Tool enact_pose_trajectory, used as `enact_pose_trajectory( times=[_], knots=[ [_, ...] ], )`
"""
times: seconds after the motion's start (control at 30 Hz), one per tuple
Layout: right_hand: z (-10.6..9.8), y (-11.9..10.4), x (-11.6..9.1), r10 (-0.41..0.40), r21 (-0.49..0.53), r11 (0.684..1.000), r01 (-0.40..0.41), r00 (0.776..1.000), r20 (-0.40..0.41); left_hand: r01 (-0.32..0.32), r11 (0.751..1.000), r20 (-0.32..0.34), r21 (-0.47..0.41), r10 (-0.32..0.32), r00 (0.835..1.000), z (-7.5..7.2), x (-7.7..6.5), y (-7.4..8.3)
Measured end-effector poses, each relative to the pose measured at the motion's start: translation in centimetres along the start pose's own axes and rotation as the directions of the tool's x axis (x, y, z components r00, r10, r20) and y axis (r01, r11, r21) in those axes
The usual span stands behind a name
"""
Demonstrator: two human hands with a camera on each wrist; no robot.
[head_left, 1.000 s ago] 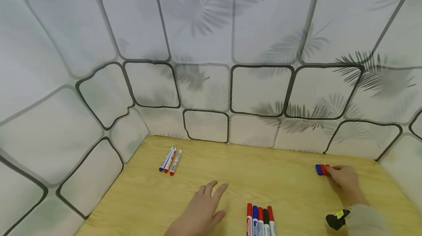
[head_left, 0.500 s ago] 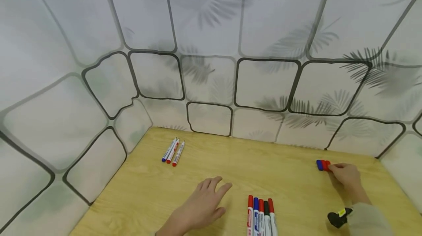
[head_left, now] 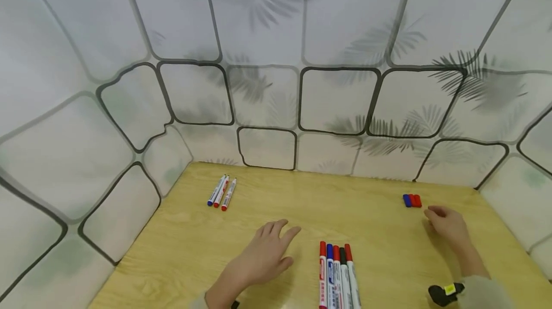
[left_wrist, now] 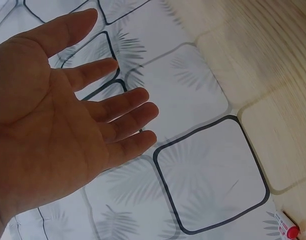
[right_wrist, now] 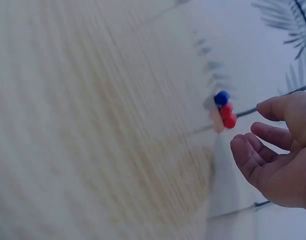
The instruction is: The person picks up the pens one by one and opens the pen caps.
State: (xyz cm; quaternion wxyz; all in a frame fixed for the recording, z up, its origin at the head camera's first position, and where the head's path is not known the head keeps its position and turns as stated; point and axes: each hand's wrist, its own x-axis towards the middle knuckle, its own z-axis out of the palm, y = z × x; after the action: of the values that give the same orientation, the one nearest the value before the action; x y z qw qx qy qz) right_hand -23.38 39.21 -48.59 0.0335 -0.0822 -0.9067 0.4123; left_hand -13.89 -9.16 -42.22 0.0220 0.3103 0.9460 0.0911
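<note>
My left hand [head_left: 263, 256] hovers over the middle of the table with its fingers spread and nothing in them; the left wrist view shows its bare palm [left_wrist: 58, 115]. Just to its right, several capped whiteboard markers [head_left: 337, 275] lie side by side, with red, blue and black caps. At the right, my right hand [head_left: 449, 226] is held near three marker caps [head_left: 412, 200], one blue and two red, lined up in a row. Its loosely curled fingers [right_wrist: 245, 155] are apart from the caps and hold nothing.
Three uncapped markers [head_left: 222, 193] lie together at the back left of the wood-grain table [head_left: 302, 203]. A patterned wall [head_left: 267, 98] borders the table's back and left side. A black strap piece with a yellow label [head_left: 446, 293] sits at my right wrist.
My right hand has let go of the red cap at the row's end and drawn back a little to the right. The left hand stays spread; the head view has shifted.
</note>
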Motion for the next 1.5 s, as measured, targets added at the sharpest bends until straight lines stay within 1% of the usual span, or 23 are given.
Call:
enact_pose_trajectory(
  times=[0.1,0.17,0.23,0.33,0.4,0.47,0.53,0.57,0.67,0.73,0.77,0.8,0.9,1.0,1.07,1.13,1.27,1.33,1.43,1.5],
  knots=[
    [0.5,-1.2,-0.7,-0.085,0.006,0.996,0.085,0.996,-0.021,0.001,1.000,-0.018,0.003,-0.001,1.000,-0.1,0.8,-0.2],
    [0.9,-2.3,-1.2,-0.144,0.038,0.989,0.145,0.989,-0.029,0.001,1.000,-0.025,0.000,-0.001,1.000,-0.1,1.4,-0.3],
    [1.5,-3.3,-1.7,-0.207,0.045,0.977,0.208,0.978,-0.033,0.000,1.000,-0.016,-0.011,0.000,1.000,-0.2,1.7,-0.3],
    [2.5,-5.0,-2.6,-0.273,0.046,0.961,0.273,0.962,-0.023,0.009,0.999,0.020,-0.047,-0.008,1.000,-0.4,2.4,-0.4],
    [3.1,-6.4,-3.0,-0.307,0.041,0.951,0.308,0.951,-0.020,0.023,0.998,0.011,-0.062,-0.023,1.000,-0.7,3.0,-0.4],
    [3.6,-7.8,-3.4,-0.339,0.038,0.940,0.339,0.941,-0.020,0.032,0.996,-0.014,-0.079,-0.033,0.999,-0.9,3.7,-0.4],
    [4.2,-9.2,-3.9,-0.375,0.027,0.927,0.375,0.927,-0.026,0.035,0.994,-0.042,-0.102,-0.040,0.998,-1.1,4.3,-0.3],
    [4.5,-9.9,-4.2,-0.394,0.014,0.919,0.395,0.919,-0.025,0.037,0.993,-0.046,-0.109,-0.043,0.998,-1.1,4.5,-0.3],
    [5.8,-11.3,-5.3,-0.470,-0.043,0.882,0.469,0.882,-0.014,0.054,0.991,-0.026,-0.126,-0.057,0.998,-0.9,4.4,-0.1],
    [6.7,-11.9,-6.2,-0.509,-0.090,0.857,0.507,0.861,0.000,0.067,0.992,-0.017,-0.108,-0.070,0.997,-0.6,4.2,0.0],
    [7.1,-12.1,-6.6,-0.523,-0.106,0.847,0.521,0.852,0.009,0.074,0.993,-0.014,-0.097,-0.076,0.997,-0.5,4.1,0.1],
    [7.5,-12.2,-7.0,-0.529,-0.125,0.841,0.527,0.849,0.021,0.078,0.993,-0.011,-0.093,-0.079,0.997,-0.3,3.9,0.2],
    [8.8,-12.2,-8.1,-0.518,-0.171,0.835,0.523,0.852,0.074,0.073,0.995,0.008,-0.069,-0.073,0.997,0.3,3.5,0.8],
    [9.7,-12.1,-8.9,-0.504,-0.201,0.828,0.524,0.852,0.145,0.063,0.997,0.054,-0.041,-0.061,0.997,1.3,3.0,1.7],
    [10.1,-12.1,-9.3,-0.502,-0.197,0.825,0.530,0.847,0.178,0.050,0.999,0.095,-0.012,-0.049,0.994,2.1,2.8,2.4],
    [10.1,-12.1,-9.7,-0.498,-0.192,0.826,0.530,0.846,0.192,0.034,0.999,0.143,0.002,-0.034,0.989,2.7,2.6,3.1],
    [9.5,-12.0,-10.4,-0.473,-0.188,0.841,0.507,0.859,0.199,-0.008,1.000,0.230,0.022,0.003,0.973,3.6,2.5,4.2],
    [9.2,-12.0,-10.7,-0.459,-0.192,0.847,0.495,0.865,0.205,-0.032,0.999,0.256,0.027,0.025,0.966,3.8,2.4,4.7],
    [8.7,-11.8,-11.0,-0.445,-0.198,0.852,0.484,0.870,0.212,-0.066,0.997,0.272,0.030,0.056,0.961,3.9,2.4,5.1],
    [8.4,-11.8,-11.1,-0.438,-0.201,0.855,0.478,0.873,0.214,-0.072,0.997,0.282,0.020,0.063,0.957,3.9,2.4,5.3]
  ],
)
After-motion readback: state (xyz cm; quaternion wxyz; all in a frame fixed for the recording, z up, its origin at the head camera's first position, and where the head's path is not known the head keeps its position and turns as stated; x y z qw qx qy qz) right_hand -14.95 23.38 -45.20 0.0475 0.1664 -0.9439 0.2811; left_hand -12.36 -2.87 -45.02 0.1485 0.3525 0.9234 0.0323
